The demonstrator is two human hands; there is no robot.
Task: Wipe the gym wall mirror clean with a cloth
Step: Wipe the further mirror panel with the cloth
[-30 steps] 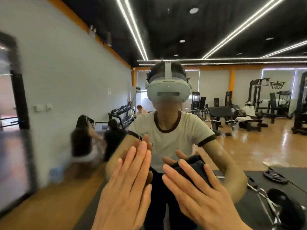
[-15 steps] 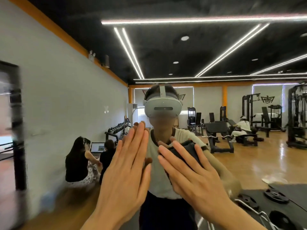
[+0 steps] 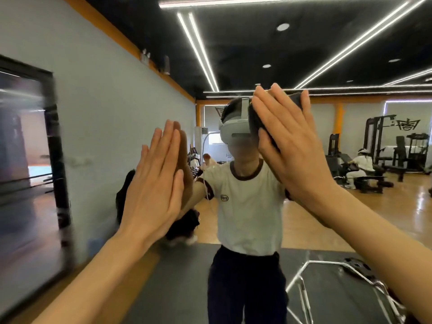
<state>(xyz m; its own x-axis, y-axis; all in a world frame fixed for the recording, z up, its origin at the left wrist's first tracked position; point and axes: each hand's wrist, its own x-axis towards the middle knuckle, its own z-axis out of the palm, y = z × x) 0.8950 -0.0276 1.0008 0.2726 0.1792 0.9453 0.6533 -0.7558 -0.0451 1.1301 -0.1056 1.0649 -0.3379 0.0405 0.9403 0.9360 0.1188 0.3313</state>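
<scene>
The wall mirror [image 3: 327,218] fills nearly the whole view and reflects the gym and a person in a white T-shirt and headset. My right hand [image 3: 294,146] lies flat, fingers spread, pressing a dark cloth [image 3: 259,122] against the glass at head height; only the cloth's edges show around my fingers. My left hand [image 3: 156,181] rests flat on the mirror lower and to the left, fingers together, with nothing under it. Its reflection meets it at the fingertips.
A dark-framed doorway [image 3: 28,160] stands at the left edge. Reflected in the glass are a black floor mat [image 3: 187,288], a barbell with plates [image 3: 355,267], weight machines [image 3: 385,148] and people sitting by a dumbbell rack.
My right hand has slid the cloth up the mirror from chest height to head height. My left hand has risen a little, still flat on the glass.
</scene>
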